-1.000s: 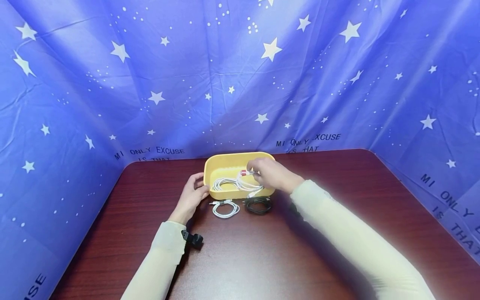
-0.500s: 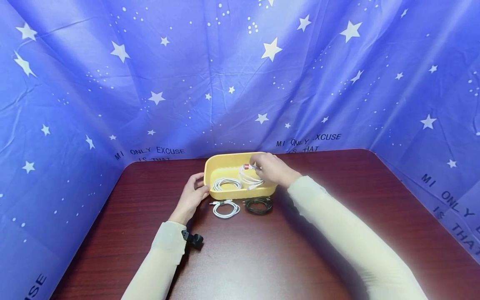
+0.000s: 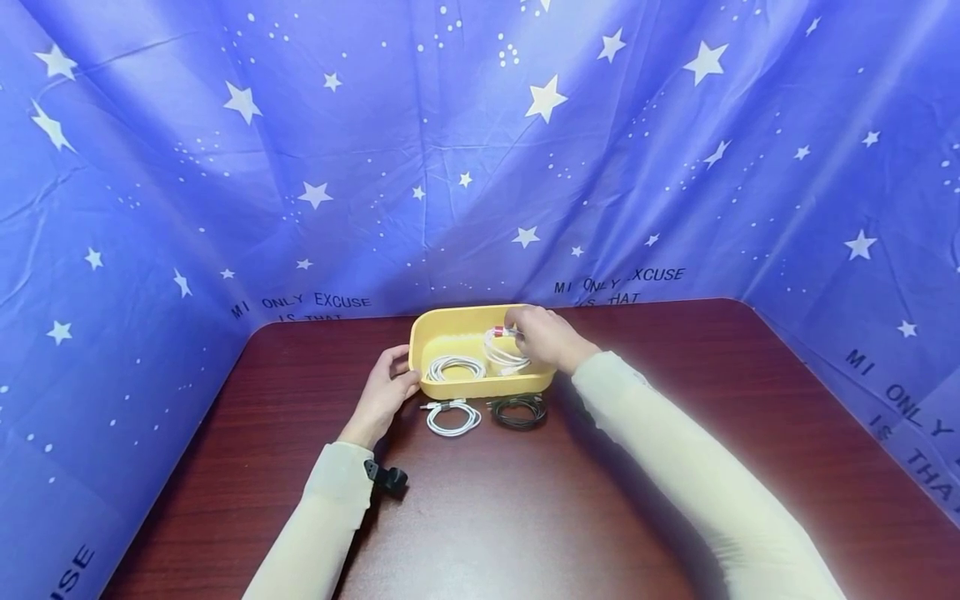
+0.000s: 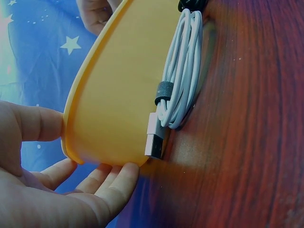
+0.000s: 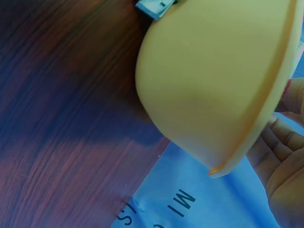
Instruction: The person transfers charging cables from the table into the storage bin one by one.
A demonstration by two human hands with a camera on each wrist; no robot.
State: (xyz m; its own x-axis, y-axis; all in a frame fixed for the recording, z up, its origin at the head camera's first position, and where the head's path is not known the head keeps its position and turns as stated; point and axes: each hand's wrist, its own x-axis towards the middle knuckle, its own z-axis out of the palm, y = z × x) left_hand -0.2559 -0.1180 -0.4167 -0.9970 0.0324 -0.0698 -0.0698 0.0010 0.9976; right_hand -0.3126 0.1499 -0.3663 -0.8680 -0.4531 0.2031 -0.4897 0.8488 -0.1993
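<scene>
A yellow box (image 3: 486, 388) stands on the table near its far edge. The left hand (image 3: 382, 390) rests its spread fingers and thumb against the box's left end. Over the box's right side, the right hand (image 3: 551, 337) pinches a white cable by a red-marked end (image 3: 500, 332); its white loops (image 3: 506, 360) hang into the box. A coiled white cable (image 3: 455, 367) lies inside at the left. In front of the box are a white USB cable (image 3: 453, 419) with a dark strap and a coiled black cable (image 3: 517, 412). The right fingertips are mostly hidden behind the box in the right wrist view.
The dark red wooden table (image 3: 517, 508) extends in front and to both sides. A blue star-patterned curtain (image 3: 420, 167) hangs behind and along the sides. A black wrist device (image 3: 387, 478) sits on the left sleeve.
The right hand has shifted slightly right and back, carrying the red-marked white cable toward the box's right side. The cable's loops have drawn away from the other white coil. The left hand stays put.
</scene>
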